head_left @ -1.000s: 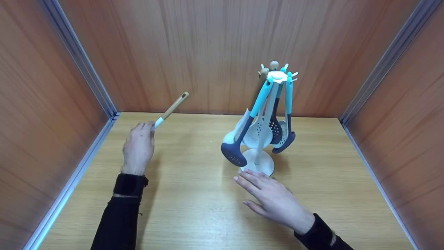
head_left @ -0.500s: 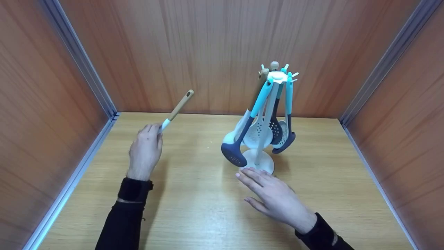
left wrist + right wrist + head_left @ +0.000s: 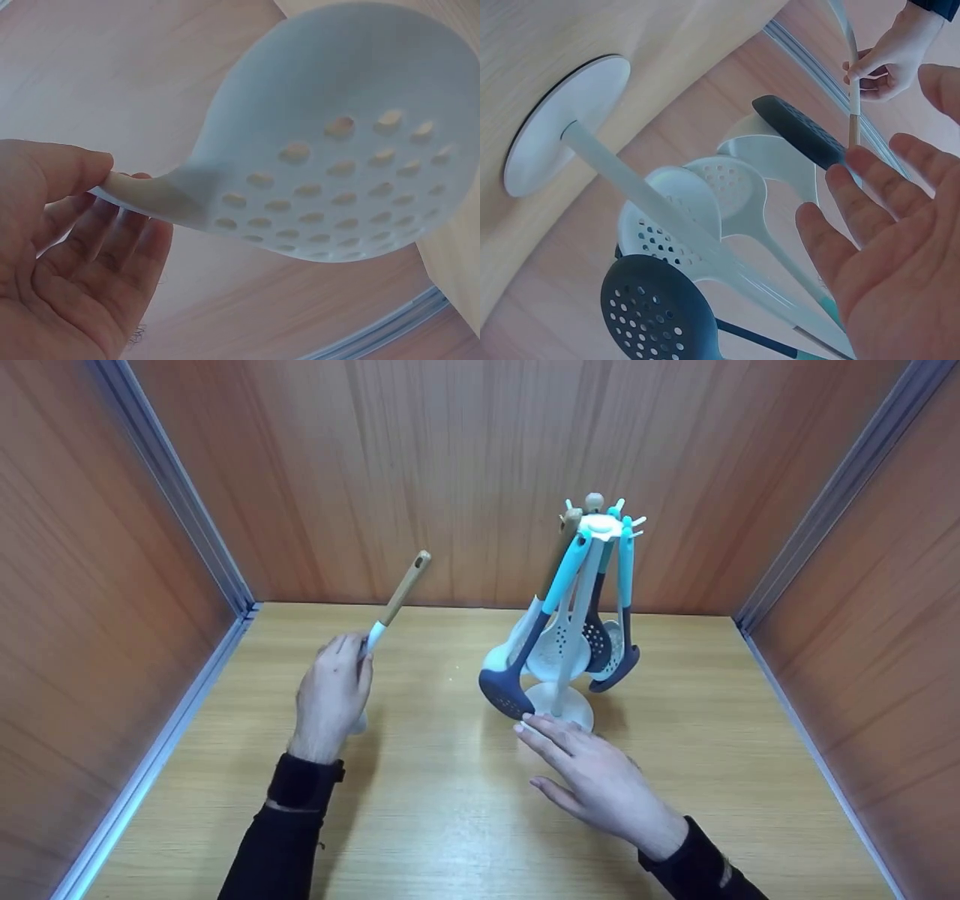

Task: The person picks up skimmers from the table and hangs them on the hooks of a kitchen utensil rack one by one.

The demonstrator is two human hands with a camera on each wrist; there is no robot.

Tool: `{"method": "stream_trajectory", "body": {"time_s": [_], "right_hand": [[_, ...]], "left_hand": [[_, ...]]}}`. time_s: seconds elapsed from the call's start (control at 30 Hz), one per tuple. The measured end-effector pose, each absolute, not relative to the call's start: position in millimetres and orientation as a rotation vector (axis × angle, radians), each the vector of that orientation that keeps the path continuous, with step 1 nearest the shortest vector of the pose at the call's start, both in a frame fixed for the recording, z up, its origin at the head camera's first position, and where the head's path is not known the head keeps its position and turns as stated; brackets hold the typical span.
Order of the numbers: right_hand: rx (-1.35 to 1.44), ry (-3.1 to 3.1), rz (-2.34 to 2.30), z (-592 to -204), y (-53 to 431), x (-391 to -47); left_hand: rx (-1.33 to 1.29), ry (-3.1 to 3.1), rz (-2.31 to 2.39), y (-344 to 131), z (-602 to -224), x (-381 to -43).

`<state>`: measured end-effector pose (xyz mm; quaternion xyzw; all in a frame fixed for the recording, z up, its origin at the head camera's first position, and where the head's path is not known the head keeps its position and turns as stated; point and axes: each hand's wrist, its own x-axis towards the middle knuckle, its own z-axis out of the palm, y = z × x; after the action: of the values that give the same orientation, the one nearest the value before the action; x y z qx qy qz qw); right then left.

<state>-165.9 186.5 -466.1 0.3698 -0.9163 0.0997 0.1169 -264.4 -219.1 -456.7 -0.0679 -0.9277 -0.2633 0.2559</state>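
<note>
My left hand [image 3: 330, 690] pinches the pale neck of a slotted spoon [image 3: 337, 82] between thumb and fingers. Its wooden-look handle [image 3: 405, 587] points up and away in the head view, while the perforated white bowl is mostly hidden below the hand. To the right stands a white utensil stand [image 3: 576, 709] hung with several utensils. My right hand [image 3: 600, 780] is held with fingers extended just in front of the stand's round base, holding nothing. Its fingertips lie close to a dark slotted utensil [image 3: 506, 691] with a turquoise handle; whether they touch is unclear.
Other hanging utensils include a white perforated spoon [image 3: 550, 649], a dark perforated one [image 3: 598, 643] and a dark-headed one with a turquoise handle [image 3: 626, 577]. Wood-look panels [image 3: 480, 472] with metal corner strips enclose the wooden table [image 3: 435, 810] at back and sides.
My left hand has moved right and slightly nearer with the slotted spoon, whose handle has tilted more upright. My right hand has shifted slightly forward. The stand has stayed in place.
</note>
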Motion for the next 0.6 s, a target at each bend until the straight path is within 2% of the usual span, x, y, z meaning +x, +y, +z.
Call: {"method": "stream_trajectory", "body": {"time_s": [0.6], "right_hand": [[1.021, -2.680, 0.362, -458, 186, -169]], "left_hand": [[-0.293, -2.490, -0.837, -188, -451, -244]]}}
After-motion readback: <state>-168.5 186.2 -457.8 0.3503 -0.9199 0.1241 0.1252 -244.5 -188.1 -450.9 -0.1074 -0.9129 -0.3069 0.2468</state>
